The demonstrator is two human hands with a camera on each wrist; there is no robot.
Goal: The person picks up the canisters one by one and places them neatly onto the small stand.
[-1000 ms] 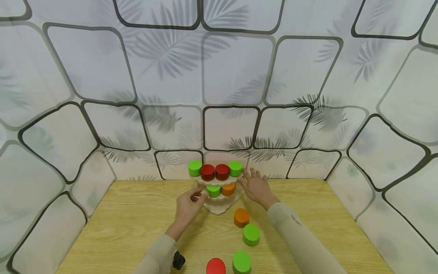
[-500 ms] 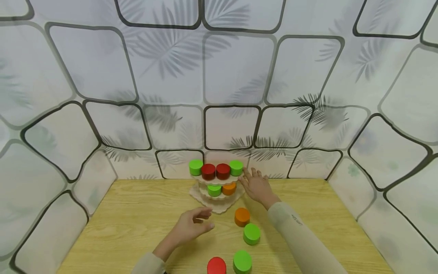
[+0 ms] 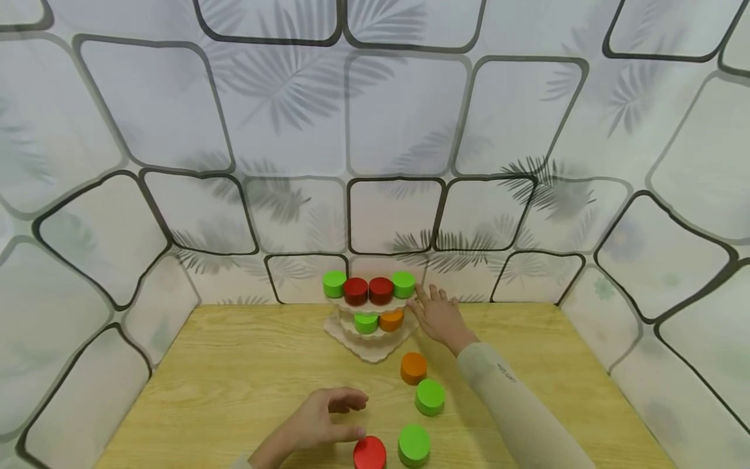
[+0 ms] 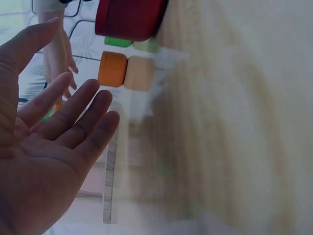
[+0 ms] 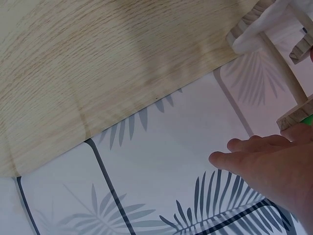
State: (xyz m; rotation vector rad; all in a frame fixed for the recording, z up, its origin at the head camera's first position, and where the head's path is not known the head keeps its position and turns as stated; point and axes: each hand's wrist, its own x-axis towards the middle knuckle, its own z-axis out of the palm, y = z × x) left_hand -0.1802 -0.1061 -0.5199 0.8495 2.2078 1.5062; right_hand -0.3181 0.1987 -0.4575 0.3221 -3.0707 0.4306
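Observation:
A tiered wooden stand with scalloped edges is at the back middle of the table. On its top tier are two dark red cylinders between two green ones; a green cylinder and an orange cylinder occupy the tier below. My right hand touches the stand's right side at the top tier, fingers extended. Low over the table, my left hand holds nothing; its fingers are loosely bent, with the thumb tip right at a red cylinder. The left wrist view shows the bare palm.
Loose on the table, right of the left hand, are two green cylinders and an orange cylinder, in a rough line towards the stand. A patterned wall rises behind and on both sides of the wooden table.
My left hand has left the stand's lower left side and come back towards the near edge, down to the red cylinder. The right hand has stayed at the stand.

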